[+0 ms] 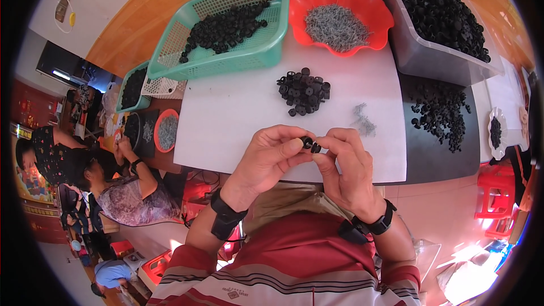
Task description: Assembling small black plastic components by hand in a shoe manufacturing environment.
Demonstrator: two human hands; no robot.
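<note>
My left hand (262,161) pinches a small round black wheel-like part (306,142) between thumb and fingers. Close against it, a second small black part (316,148) sits in the fingertips of my right hand (348,170). The two parts touch or nearly touch; the fingers partly cover both. Just beyond my hands a pile of similar black parts (305,92) lies on the white sheet (226,119). Right of that pile is a small heap of thin grey metal pins (364,120).
Along the back stand a green basket (226,59) of black parts, a red scalloped bowl (340,51) of grey pins and a grey bin (442,63) heaped with black pieces. More small black pieces (442,116) lie at right. Other people (133,195) sit at left.
</note>
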